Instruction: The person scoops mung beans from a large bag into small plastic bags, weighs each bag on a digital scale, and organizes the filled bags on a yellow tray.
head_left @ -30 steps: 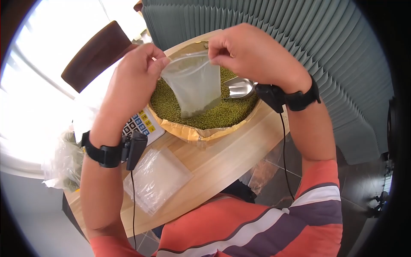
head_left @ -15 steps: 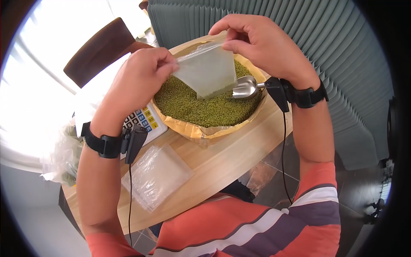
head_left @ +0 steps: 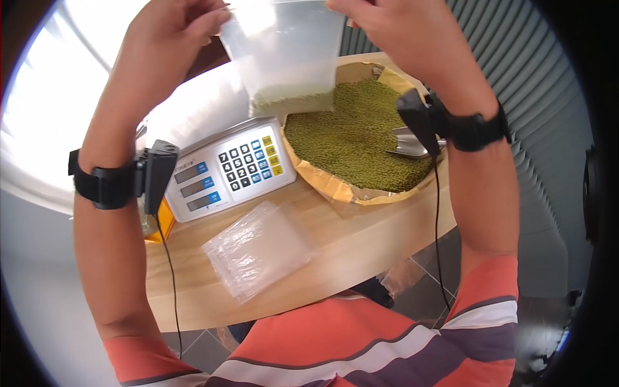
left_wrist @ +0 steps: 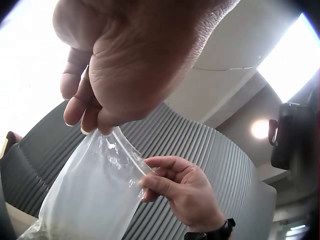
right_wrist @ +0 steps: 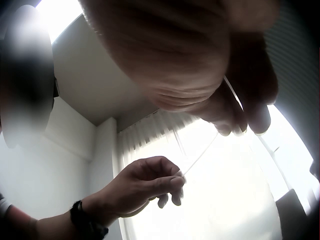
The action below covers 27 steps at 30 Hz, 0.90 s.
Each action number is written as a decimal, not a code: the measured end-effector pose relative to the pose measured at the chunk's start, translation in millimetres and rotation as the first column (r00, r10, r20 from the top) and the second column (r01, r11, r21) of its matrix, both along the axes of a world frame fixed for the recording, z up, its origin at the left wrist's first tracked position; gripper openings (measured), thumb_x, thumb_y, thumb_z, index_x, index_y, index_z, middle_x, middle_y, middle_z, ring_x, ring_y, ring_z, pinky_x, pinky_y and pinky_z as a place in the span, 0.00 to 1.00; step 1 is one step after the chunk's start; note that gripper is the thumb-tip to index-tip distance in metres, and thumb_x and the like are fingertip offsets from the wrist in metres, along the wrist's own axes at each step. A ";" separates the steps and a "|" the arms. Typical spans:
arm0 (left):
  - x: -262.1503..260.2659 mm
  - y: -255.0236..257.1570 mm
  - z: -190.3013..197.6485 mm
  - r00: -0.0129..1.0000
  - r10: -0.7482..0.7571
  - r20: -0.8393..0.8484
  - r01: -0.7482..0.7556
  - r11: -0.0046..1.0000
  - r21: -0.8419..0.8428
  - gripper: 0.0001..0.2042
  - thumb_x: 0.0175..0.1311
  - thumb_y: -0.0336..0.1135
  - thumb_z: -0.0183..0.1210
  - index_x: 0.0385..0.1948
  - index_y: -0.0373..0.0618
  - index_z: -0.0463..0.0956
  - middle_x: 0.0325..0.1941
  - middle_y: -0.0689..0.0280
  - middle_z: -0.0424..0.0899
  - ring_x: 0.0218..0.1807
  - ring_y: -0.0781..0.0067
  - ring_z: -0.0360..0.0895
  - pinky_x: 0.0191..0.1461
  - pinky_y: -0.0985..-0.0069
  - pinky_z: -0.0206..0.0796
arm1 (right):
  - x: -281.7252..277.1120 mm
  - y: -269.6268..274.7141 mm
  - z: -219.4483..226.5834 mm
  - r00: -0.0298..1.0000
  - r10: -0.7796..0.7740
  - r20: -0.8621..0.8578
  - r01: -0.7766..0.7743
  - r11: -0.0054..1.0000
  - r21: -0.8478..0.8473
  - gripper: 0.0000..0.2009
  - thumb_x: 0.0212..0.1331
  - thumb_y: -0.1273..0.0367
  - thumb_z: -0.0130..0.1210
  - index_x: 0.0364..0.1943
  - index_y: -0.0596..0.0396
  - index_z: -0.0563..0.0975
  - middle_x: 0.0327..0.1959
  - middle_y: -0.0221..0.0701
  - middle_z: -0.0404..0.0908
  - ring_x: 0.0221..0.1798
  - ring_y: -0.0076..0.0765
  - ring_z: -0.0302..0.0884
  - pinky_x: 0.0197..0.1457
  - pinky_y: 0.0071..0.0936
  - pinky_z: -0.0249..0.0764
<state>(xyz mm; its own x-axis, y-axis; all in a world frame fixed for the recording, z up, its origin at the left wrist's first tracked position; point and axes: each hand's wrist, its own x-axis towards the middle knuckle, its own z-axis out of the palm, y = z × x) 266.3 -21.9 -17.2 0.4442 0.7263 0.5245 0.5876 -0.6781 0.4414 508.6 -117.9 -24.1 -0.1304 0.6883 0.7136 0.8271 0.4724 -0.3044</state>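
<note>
A clear zip-lock bag [head_left: 284, 55], with a shallow layer of green beans at its bottom, hangs between my two hands. My left hand [head_left: 158, 51] pinches one top corner between thumb and fingers. At the opposite corner, my right hand [head_left: 416, 35] does the same; its thumb and fingertips on the bag's top edge show in the left wrist view. Beyond and below the bag stands a digital scale [head_left: 284, 174], its plate partly hidden. To its right is a paper sack [head_left: 322, 184] of green beans [head_left: 361, 129], with a metal scoop [head_left: 411, 143] lying in them.
A stack of clear plastic bags [head_left: 261, 251] lies on the wooden table [head_left: 361, 242] near its front edge. An orange-yellow packet [head_left: 164, 222] sits left of the scale. A grey pleated curtain [head_left: 535, 155] hangs close by on the right.
Both hands have raised the bag from over the sack and carried it left towards the scale. The head view has shifted, showing more of the scale. The scoop stays in the beans.
</note>
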 end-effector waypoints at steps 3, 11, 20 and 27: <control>-58.9 41.7 2.7 0.993 0.023 -0.112 -0.007 0.990 0.141 0.10 0.77 0.34 0.64 0.49 0.36 0.85 0.40 0.61 0.91 0.42 0.73 0.86 0.49 0.73 0.77 | -21.0 50.4 -3.1 0.998 0.053 -0.043 -0.054 0.998 -0.021 0.11 0.70 0.76 0.59 0.50 0.69 0.86 0.34 0.48 0.90 0.36 0.40 0.90 0.44 0.35 0.83; -136.9 91.6 -26.6 0.979 0.105 -0.177 -0.073 0.981 0.180 0.13 0.82 0.41 0.60 0.50 0.40 0.85 0.45 0.61 0.91 0.51 0.66 0.85 0.62 0.67 0.75 | -86.2 113.0 -32.5 0.995 0.095 0.032 -0.098 0.988 0.119 0.09 0.70 0.73 0.60 0.46 0.61 0.88 0.42 0.51 0.91 0.47 0.58 0.91 0.53 0.48 0.85; -147.5 62.4 -51.0 0.956 0.142 0.257 -0.216 0.932 0.291 0.19 0.77 0.45 0.67 0.58 0.41 0.86 0.52 0.61 0.94 0.58 0.67 0.88 0.67 0.71 0.75 | -120.9 71.0 -44.0 0.974 -0.040 -0.221 0.097 0.962 0.256 0.07 0.71 0.74 0.61 0.43 0.63 0.87 0.34 0.45 0.90 0.39 0.50 0.90 0.46 0.42 0.83; -145.0 -65.6 -124.5 0.944 -0.031 0.330 0.267 0.659 -0.703 0.10 0.76 0.37 0.70 0.39 0.39 0.86 0.34 0.69 0.87 0.38 0.78 0.83 0.46 0.76 0.77 | -104.8 -11.2 -122.7 0.933 0.307 -0.190 -0.355 0.874 -0.331 0.06 0.69 0.70 0.67 0.44 0.56 0.88 0.36 0.37 0.89 0.38 0.43 0.87 0.43 0.38 0.81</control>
